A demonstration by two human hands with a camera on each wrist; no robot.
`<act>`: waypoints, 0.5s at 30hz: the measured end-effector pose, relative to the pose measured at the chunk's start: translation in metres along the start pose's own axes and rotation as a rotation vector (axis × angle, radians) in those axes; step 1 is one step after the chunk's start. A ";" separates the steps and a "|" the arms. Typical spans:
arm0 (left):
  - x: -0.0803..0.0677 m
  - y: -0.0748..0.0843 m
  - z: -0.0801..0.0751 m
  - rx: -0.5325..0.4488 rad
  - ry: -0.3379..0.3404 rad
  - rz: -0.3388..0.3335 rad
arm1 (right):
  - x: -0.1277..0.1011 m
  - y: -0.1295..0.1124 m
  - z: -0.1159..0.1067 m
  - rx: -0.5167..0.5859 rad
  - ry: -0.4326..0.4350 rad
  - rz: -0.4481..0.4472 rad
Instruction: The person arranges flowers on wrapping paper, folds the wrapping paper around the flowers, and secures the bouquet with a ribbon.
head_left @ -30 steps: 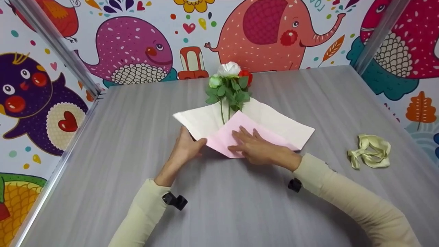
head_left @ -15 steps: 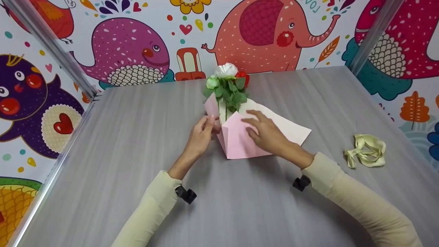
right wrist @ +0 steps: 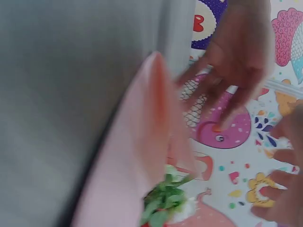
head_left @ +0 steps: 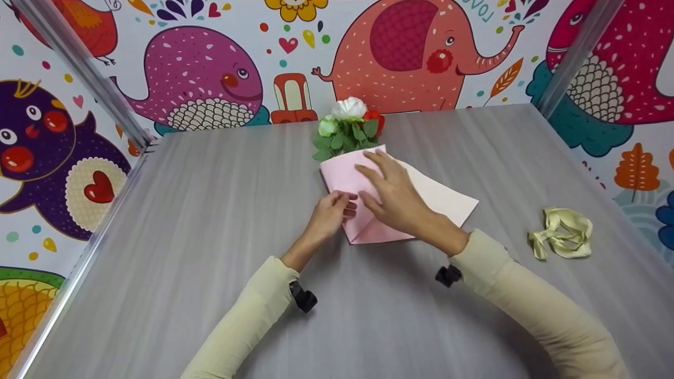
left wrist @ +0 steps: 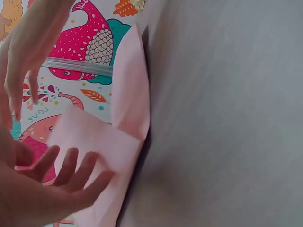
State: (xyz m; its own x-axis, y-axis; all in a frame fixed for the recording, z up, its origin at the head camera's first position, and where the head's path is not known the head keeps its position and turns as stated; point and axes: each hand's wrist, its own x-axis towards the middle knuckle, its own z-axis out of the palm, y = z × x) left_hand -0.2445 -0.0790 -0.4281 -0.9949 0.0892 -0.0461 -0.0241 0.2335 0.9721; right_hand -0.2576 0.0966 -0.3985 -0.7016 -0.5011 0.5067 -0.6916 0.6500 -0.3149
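Looking down from the head view, we see a small bunch of artificial flowers (head_left: pixel 348 123) lying on a grey table (head_left: pixel 210 210), partly wrapped in pink paper (head_left: pixel 342 176). The bundle sits near the middle of the table, toward the far edge. Its long axis runs away from us: the blooms, one white, one red and one pale green, point toward the far wall, and the narrow folded end of the paper points back toward us.

Our left hand (head_left: pixel 330 216) rests on the near left part of the wrap, fingers lightly bent with the fingertips touching the paper; we cannot tell whether it pinches the paper. Our right hand (head_left: pixel 392 192) lies flat across the top of the wrap, fingers straight and spread, pressing the folded flap down. The two hands are just beside each other.

To the right, an unfolded part of the sheet (head_left: pixel 447 197) lies flat on the table, showing a cream side. Well apart from it, farther right, lies a crumpled pale green ribbon (head_left: pixel 562 233).

The wrist views are blurred, yet both show pink paper against the table.
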 end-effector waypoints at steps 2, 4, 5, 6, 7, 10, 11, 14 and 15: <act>0.001 -0.004 0.002 -0.006 0.010 -0.012 | 0.005 -0.002 0.005 -0.035 -0.130 0.013; 0.002 -0.007 0.001 -0.002 0.023 -0.009 | 0.008 -0.003 0.011 -0.042 -0.252 0.052; 0.002 -0.008 0.000 0.007 0.027 -0.005 | 0.010 -0.003 0.014 -0.041 -0.304 0.070; 0.002 -0.009 -0.002 0.012 0.031 -0.005 | 0.011 -0.002 0.018 -0.040 -0.346 0.084; 0.002 -0.011 -0.004 0.029 0.035 -0.002 | 0.011 -0.001 0.021 -0.034 -0.377 0.094; 0.003 -0.015 -0.012 0.098 0.062 0.000 | 0.012 0.003 0.031 -0.021 -0.454 0.105; 0.004 -0.016 -0.015 0.130 0.078 0.002 | 0.012 0.004 0.034 -0.023 -0.473 0.106; 0.008 -0.020 -0.023 0.219 0.133 -0.001 | 0.011 0.008 0.041 -0.057 -0.506 0.130; 0.009 -0.021 -0.025 0.243 0.147 -0.007 | 0.010 0.009 0.042 -0.073 -0.511 0.145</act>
State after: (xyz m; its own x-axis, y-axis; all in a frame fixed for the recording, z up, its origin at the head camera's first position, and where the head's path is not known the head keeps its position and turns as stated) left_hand -0.2556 -0.1068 -0.4430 -0.9987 -0.0505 -0.0018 -0.0249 0.4603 0.8874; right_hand -0.2780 0.0729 -0.4298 -0.7960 -0.6053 0.0013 -0.5802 0.7624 -0.2866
